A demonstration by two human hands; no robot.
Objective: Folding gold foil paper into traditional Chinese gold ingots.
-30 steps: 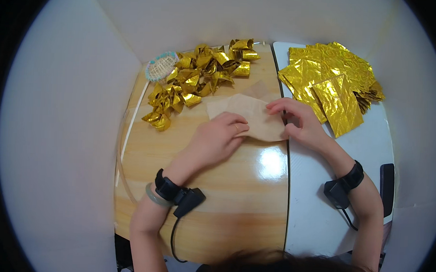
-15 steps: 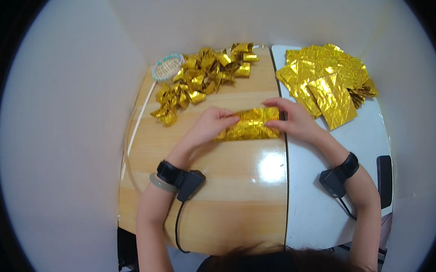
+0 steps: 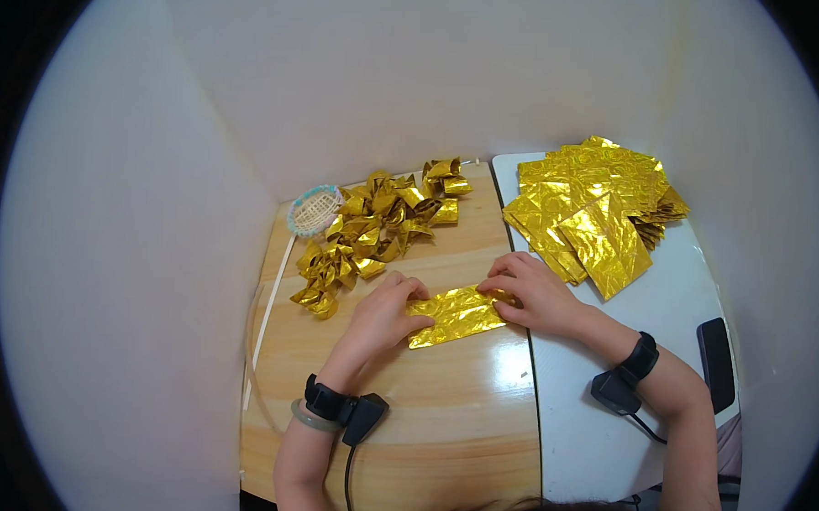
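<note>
A strip of folded gold foil paper point(image 3: 459, 315) lies on the wooden table between my hands, its long side running left to right and tilted up at the right. My left hand point(image 3: 390, 313) grips its left end, thumb on top at the near side and fingers at the far edge. At the right end my right hand point(image 3: 534, 296) pinches the paper, thumb and fingers curled over it. Past my left hand lies a heap of folded gold foil pieces point(image 3: 366, 238). Flat gold foil sheets point(image 3: 603, 209) are stacked beyond my right hand.
A small woven basket point(image 3: 314, 211) with a pastel rim stands at the far left. The wooden table point(image 3: 401, 438) meets a white table point(image 3: 584, 455) along a dark seam. A dark phone-like object point(image 3: 717, 365) rests at the right edge. Pale walls enclose both tables.
The view has tilted, so everything sits lower in it. The gold strip now slants up to the right and looks flatter, and my right fingers have closed in on its end.
</note>
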